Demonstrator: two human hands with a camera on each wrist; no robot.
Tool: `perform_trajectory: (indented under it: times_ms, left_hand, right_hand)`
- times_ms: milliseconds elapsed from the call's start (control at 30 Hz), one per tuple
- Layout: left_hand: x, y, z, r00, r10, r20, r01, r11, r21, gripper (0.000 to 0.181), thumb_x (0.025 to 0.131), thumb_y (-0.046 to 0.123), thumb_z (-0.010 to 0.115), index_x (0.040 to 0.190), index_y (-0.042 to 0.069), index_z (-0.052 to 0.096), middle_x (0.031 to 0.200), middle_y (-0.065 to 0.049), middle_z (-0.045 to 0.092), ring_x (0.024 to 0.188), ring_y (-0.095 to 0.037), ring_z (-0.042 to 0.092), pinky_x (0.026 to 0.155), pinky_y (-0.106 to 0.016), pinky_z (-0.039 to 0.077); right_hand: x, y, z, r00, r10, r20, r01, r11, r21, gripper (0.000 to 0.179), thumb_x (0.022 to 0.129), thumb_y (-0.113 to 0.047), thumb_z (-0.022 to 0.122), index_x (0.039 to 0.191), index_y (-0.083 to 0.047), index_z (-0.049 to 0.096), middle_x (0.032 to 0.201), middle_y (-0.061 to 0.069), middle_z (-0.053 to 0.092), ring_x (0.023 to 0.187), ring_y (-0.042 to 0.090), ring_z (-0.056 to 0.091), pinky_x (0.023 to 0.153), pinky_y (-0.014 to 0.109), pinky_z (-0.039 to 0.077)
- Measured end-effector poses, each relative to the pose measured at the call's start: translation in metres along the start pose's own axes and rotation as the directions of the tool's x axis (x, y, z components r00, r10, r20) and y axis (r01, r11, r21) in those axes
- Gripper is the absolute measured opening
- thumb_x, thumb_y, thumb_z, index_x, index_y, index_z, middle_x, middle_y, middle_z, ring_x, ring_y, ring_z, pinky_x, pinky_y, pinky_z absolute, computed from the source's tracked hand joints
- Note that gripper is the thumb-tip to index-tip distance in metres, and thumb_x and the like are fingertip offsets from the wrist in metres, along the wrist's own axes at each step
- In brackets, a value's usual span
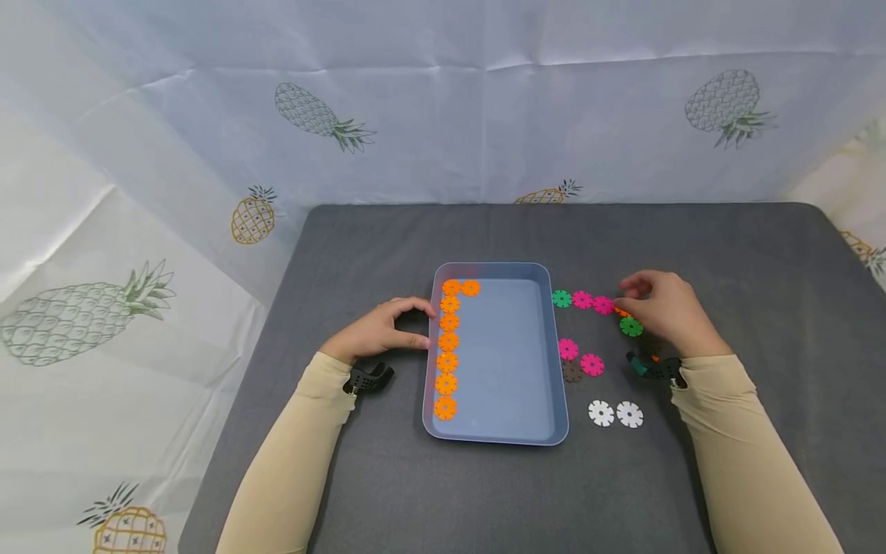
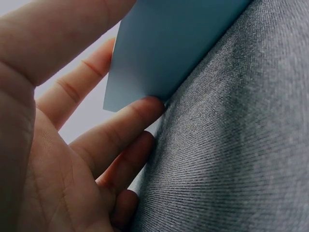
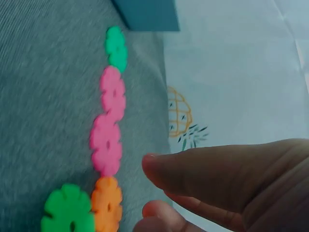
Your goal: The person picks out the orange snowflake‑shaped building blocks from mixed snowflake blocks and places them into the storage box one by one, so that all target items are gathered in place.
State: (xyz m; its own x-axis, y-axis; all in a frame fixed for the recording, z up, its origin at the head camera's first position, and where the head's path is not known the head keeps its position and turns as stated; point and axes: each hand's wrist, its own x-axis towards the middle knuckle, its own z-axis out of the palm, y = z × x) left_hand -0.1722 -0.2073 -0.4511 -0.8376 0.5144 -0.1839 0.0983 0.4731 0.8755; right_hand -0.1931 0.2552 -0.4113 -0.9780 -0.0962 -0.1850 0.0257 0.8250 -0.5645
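A blue-grey tray (image 1: 512, 362) lies on the table, with several orange snowflake discs (image 1: 447, 362) in a column along its left side and one beside the top disc. My left hand (image 1: 381, 331) touches the tray's left wall from outside, its fingertips against the blue wall (image 2: 154, 53) in the left wrist view. Over the right of the table, my right hand (image 1: 666, 308) hovers by an orange disc (image 3: 107, 205) with its thumb and fingers apart and nothing between them. A light green disc (image 1: 631, 327) adjoins that orange one.
Right of the tray, a green disc (image 1: 562, 298) and two pink discs (image 1: 592, 303) continue the upper row. Below lie more pink discs (image 1: 591, 365), a brown disc (image 1: 572, 372) and two white discs (image 1: 615, 414). A pineapple-print cloth (image 1: 443, 131) hangs behind the table.
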Motion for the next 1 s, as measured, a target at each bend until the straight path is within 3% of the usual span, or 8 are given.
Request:
perform_trajectory:
  times_ms: [200,400,767,1000]
  left_hand:
    - [0.001,0.000,-0.001,1.000,-0.002,0.005,0.002,1.000,0.010,0.041,0.088,0.029,0.088,0.124,0.026,0.068,0.131,0.003,0.063,0.130,-0.024,0.047,0.111,-0.046,0.037]
    - [0.001,0.001,-0.001,1.000,-0.005,0.007,0.005,1.000,0.002,0.041,0.088,0.028,0.088,0.124,0.026,0.069,0.131,0.003,0.063,0.130,-0.024,0.047,0.112,-0.046,0.037]
    - [-0.001,0.000,-0.001,1.000,-0.011,0.000,0.011,1.000,-0.008,0.041,0.088,0.028,0.089,0.124,0.026,0.069,0.131,0.002,0.063,0.130,-0.024,0.047,0.112,-0.047,0.036]
    - [0.000,0.001,-0.001,1.000,-0.004,0.001,0.004,1.000,-0.006,0.040,0.088,0.027,0.088,0.123,0.025,0.068,0.131,0.002,0.062,0.131,-0.025,0.046,0.112,-0.047,0.035]
  right_hand:
    - [0.004,0.011,0.002,0.999,0.033,0.025,-0.032,0.999,-0.041,0.046,0.097,-0.024,0.073,0.128,0.009,0.063,0.119,0.031,0.064,0.107,0.045,0.061,0.082,0.054,0.052]
    - [0.009,0.015,0.002,0.995,0.048,0.085,-0.042,0.996,-0.076,0.051,0.096,-0.022,0.075,0.131,0.012,0.061,0.123,0.034,0.063,0.109,0.048,0.060,0.087,0.058,0.052]
    - [0.008,0.013,0.002,0.995,0.070,0.070,-0.064,0.994,-0.092,0.049,0.094,-0.024,0.076,0.126,0.013,0.064,0.115,0.030,0.065,0.100,0.042,0.060,0.079,0.051,0.054]
    - [0.006,0.013,-0.001,0.998,0.045,0.048,-0.041,0.996,-0.081,0.037,0.095,-0.019,0.076,0.116,0.011,0.069,0.099,0.023,0.069,0.086,0.034,0.061,0.064,0.034,0.049]
